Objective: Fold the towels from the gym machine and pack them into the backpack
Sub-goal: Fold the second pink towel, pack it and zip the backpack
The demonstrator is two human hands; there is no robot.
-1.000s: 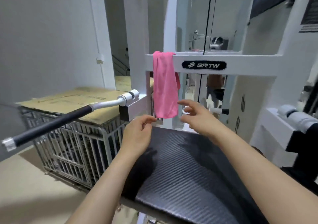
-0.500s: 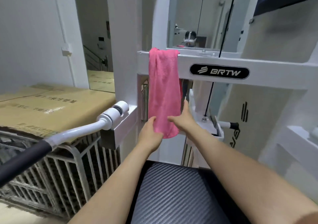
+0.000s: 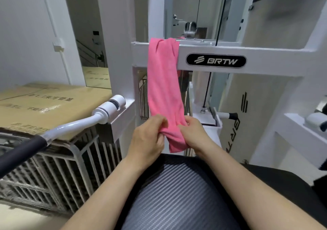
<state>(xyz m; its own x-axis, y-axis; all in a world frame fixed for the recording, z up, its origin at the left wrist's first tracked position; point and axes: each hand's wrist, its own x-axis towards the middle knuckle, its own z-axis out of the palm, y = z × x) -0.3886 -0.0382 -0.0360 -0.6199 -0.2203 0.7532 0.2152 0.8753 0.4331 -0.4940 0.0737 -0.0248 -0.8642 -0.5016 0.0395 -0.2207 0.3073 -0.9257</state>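
A pink towel [image 3: 163, 92] hangs over the white crossbar [image 3: 274, 60] of the gym machine. It is draped at the bar's left end and falls in a long, loosely bunched strip. Both hands grip its lower end, close together. The left hand [image 3: 148, 139] pinches the left edge with curled fingers, and the right hand [image 3: 192, 134] clamps the right edge, so the cloth gathers in folds between them. The towel's bottom tip hangs just above the far edge of a black padded seat [image 3: 177, 194] with a ribbed, woven-looking surface, over which both forearms reach.

To the right of the towel the crossbar carries a black oval badge [image 3: 215, 61] reading BRTW. A thin black cable [image 3: 220, 12] runs down behind the bar. On the left, a white lever with a black grip [image 3: 74, 127] juts from the frame towards the camera. Beyond it a flat cardboard box [image 3: 44, 106] lies on a metal wire cage [image 3: 53, 168], which stands on a pale floor [image 3: 26, 217]. The walls [image 3: 23, 35] are plain white. A tall panel [image 3: 92, 35] beside the frame seems to be a mirror, showing a stair rail.
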